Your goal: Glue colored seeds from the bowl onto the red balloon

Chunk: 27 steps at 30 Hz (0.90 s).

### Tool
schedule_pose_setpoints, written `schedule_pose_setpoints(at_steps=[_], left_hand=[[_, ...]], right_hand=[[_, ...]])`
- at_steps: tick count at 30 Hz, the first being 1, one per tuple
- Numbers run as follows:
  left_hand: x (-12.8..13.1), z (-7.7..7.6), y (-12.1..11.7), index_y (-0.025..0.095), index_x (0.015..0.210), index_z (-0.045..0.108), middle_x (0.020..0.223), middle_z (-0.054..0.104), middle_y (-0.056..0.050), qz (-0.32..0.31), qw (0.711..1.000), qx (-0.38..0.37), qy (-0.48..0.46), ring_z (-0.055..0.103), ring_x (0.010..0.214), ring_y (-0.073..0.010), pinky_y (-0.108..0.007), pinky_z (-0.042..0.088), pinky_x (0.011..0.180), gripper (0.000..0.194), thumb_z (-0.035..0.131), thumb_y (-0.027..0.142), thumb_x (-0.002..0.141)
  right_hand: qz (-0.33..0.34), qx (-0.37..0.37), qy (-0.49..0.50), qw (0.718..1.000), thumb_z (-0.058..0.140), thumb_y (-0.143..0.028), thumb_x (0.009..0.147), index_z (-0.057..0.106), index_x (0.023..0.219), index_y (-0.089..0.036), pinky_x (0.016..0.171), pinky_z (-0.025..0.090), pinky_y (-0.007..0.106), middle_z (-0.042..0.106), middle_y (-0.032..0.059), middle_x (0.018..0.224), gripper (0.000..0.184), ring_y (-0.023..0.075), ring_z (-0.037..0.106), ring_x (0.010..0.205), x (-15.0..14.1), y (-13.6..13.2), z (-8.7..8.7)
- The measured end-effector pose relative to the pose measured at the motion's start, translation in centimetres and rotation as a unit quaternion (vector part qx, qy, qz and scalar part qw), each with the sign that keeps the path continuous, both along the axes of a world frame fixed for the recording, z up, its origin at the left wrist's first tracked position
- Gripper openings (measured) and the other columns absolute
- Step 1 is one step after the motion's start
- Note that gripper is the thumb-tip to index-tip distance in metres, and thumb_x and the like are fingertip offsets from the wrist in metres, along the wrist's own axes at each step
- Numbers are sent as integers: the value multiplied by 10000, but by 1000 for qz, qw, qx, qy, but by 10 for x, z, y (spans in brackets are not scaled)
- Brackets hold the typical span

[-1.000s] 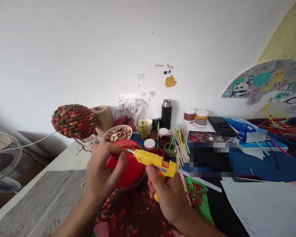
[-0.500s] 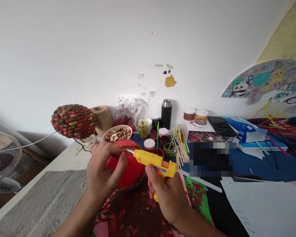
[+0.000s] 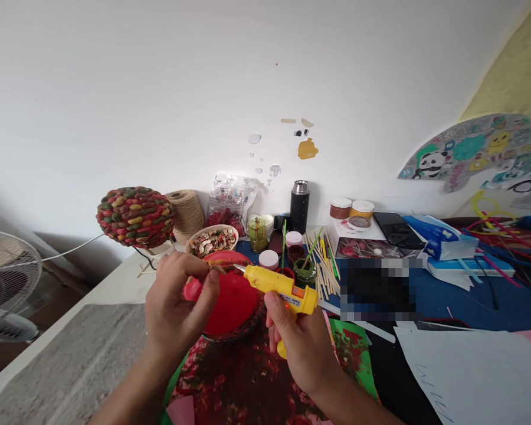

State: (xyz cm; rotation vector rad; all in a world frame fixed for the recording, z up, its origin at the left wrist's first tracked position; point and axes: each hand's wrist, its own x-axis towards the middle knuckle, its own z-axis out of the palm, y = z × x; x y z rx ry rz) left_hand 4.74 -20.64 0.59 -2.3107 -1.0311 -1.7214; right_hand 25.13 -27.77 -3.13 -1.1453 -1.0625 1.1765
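Observation:
My right hand (image 3: pixel 307 339) is wrapped round the handle of a yellow hot glue gun (image 3: pixel 274 282). Its metal nozzle points left, a short gap from the fingertips of my left hand (image 3: pixel 179 298). That left hand is closed in a pinch; a small brownish piece seems to be at its fingertips, too small to make out. A pale glue stick (image 3: pixel 378 332) extends from the back of the gun. Below both hands is a smooth, round red object (image 3: pixel 232 304) with a dark, patterned lower edge, partly hidden by my left hand.
A bowl of shell-like pieces (image 3: pixel 212 241) stands behind, near a twine spool (image 3: pixel 186 213) and a ball covered in coloured pieces (image 3: pixel 135 216). Paint jars (image 3: pixel 305 270), wooden sticks (image 3: pixel 322 271) and a black flask (image 3: pixel 299 206) line the back. A paint-stained sheet (image 3: pixel 243 383) lies in front.
My left hand has moved slightly left and down, away from the nozzle, which was at its fingertips before. The glue gun stays in my right hand, tilted a little more.

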Motion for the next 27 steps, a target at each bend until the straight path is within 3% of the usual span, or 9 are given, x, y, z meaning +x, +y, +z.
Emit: schedule_pose_setpoints(at_steps=[6,8,11,14,17,27], left_hand=[[-34,2,3,266,894,689,832,697,7,122,987,-27,-100,623,766,-222,-391,468,737,161,751,255,1042],[-47,7,2,269,874,677,805,702,12,160,985,-14,-63,633,744,-222,-390,468,731,179,751,251,1036],[-63,16,1,274,868,636,757,694,23,178,980,54,63,639,717,-223,-404,456,761,224,747,195,1046],[-70,24,4,271,931,655,747,727,26,169,962,128,174,655,691,-223,-407,436,757,197,764,158,1051],[-72,28,5,265,991,675,784,778,15,158,949,166,218,684,722,-235,-405,440,762,177,779,132,1044],[-39,26,-25,244,1051,664,841,736,26,2,987,70,145,658,739,-185,-354,500,764,238,722,15,1020]], right_hand=[[-41,10,53,998,812,-965,867,636,682,-229,458,411,247,508,-58,487,779,134,556,425,5,6,-4],[-46,10,59,997,827,-958,858,651,683,-223,449,424,240,513,-56,486,776,134,566,417,5,7,-4],[-43,21,60,997,831,-937,879,669,684,-217,448,431,234,533,-47,489,763,130,575,416,5,7,-2],[-40,28,51,997,821,-948,878,672,668,-218,451,443,236,539,-38,471,774,132,580,410,7,5,1],[-23,30,43,998,818,-965,865,687,675,-217,461,473,246,554,-30,478,782,140,594,417,10,5,5],[-4,55,93,994,865,-926,862,749,747,-191,457,454,236,519,-63,493,752,120,573,403,6,8,8]])
